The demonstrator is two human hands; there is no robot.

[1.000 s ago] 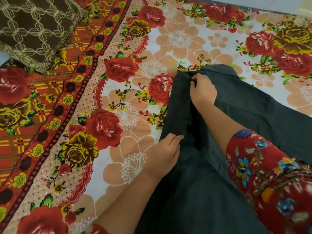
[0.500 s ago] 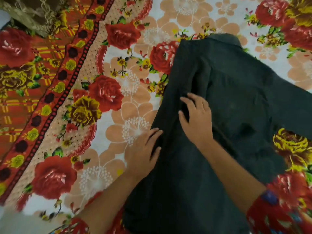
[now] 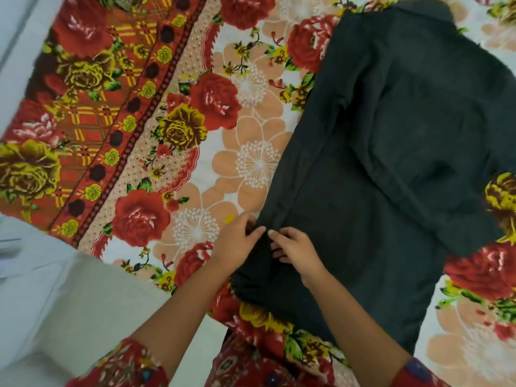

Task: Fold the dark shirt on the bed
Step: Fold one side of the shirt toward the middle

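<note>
**Q:** Grip state, both sides?
**A:** The left grip (image 3: 237, 243) is recorded curled over the near-left edge of the dark shirt (image 3: 391, 163), with cloth pinched between thumb and fingers. The right grip (image 3: 300, 251) is set just beside it, its fingertips bent into a small bunch of the same cloth. Neither is released, and the two almost touch.

**Q:** Change logged?
**A:** A second ago both grips were worked at the shoulder, by the collar (image 3: 427, 8). Half a second ago they were laid flat at mid-body. They are now found at the hem end, so the turned-in left strip has been followed along its whole length.

**Q:** Shirt position?
**A:** It is spread flat on the bed (image 3: 251, 163), with the collar far and the hem near. The right half appears not yet folded in.

**Q:** Meaning for the task?
**A:** The first side fold is judged set, or nearly so. The hem corner is bunched and probably needs squaring before the opposite side is taken. The task is at an early stage.
</note>
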